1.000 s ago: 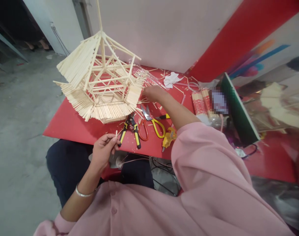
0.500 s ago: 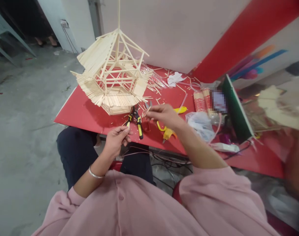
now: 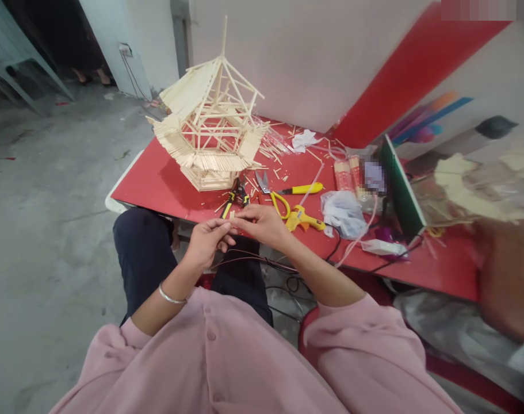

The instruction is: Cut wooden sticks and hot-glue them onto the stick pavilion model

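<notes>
My left hand (image 3: 210, 241) and my right hand (image 3: 264, 224) meet just in front of the table edge, fingertips pinched together. Short pale wooden sticks (image 3: 232, 214) poke up between the fingers; how many is hidden. Beyond them stands a tower-like model (image 3: 216, 161) built of wooden sticks, its roof partly covered and partly bare frame. Black-and-yellow pliers (image 3: 229, 202) lie right behind my fingers, partly covered. Yellow-handled scissors (image 3: 280, 205), a yellow glue gun (image 3: 303, 218) and a yellow-handled knife (image 3: 307, 188) rest to the right of them.
Loose sticks (image 3: 279, 172) and scraps litter the red table (image 3: 145, 178). Stick packs (image 3: 343, 175), a plastic bag (image 3: 344, 213) and a green board (image 3: 400, 190) are on the right. Cables hang below the edge. At far right, another person's arm (image 3: 505, 276) is near a second model.
My right hand has come down and left from over the tools to meet my left hand. The view has shifted slightly, and the scissors and glue gun now show more fully.
</notes>
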{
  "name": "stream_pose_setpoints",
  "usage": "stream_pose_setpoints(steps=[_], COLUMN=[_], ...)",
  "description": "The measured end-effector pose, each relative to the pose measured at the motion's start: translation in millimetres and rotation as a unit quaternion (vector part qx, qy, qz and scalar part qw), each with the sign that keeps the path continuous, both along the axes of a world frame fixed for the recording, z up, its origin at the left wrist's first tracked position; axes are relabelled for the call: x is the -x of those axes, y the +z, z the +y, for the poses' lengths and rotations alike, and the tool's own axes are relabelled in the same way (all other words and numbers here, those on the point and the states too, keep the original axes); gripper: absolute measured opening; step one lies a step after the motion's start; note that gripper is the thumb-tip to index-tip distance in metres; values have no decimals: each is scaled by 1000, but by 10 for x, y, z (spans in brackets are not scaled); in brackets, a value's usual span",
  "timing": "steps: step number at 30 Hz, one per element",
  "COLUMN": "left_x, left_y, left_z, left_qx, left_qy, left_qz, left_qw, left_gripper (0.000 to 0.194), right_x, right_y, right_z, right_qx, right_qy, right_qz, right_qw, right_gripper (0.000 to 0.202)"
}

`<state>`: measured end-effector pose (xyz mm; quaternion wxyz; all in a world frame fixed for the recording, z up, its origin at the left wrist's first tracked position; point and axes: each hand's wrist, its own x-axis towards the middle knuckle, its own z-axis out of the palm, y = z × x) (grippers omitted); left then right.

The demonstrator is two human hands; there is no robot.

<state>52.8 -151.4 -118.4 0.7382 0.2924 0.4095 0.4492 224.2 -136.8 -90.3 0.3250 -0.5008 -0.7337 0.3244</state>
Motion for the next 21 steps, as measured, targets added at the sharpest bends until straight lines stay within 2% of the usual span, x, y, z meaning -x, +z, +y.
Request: stream_pose_setpoints(steps=[21], left_x=[48], left_y=[-76], left_z=[43], left_qx=[0], left_qy=[4], left_qz=[15], left_qw=[1000], left_gripper=[33], right_x=[83], right_y=[-87], right_z=[30], right_qx=[47], right_qy=[-23], right_qz=[41], right_qw=[998], right_gripper=[27])
